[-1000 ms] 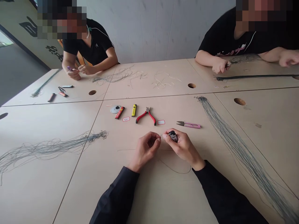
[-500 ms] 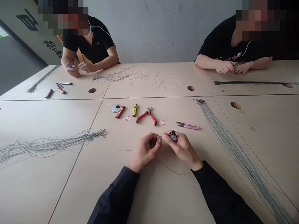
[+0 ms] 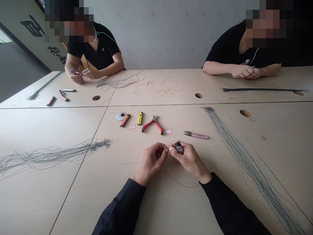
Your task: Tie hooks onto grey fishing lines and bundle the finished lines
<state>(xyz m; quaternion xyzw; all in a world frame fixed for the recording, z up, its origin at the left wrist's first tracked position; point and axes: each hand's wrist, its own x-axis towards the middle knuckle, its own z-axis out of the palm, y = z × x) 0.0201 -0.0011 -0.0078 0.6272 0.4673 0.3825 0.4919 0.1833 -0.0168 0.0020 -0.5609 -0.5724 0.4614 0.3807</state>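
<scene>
The left hand [image 3: 153, 163] pinches a thin, dark, flexible line [image 3: 181, 182] just beside the right hand [image 3: 189, 160], which grips a glossy black lighter [image 3: 179, 148] below red-handled steel pliers [image 3: 152, 125].

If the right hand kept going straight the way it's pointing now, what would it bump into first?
Probably the left hand: the right hand, holding a small black object, points at the left hand's fingertips across a narrow gap, though depth is hard to judge from this view.
</scene>
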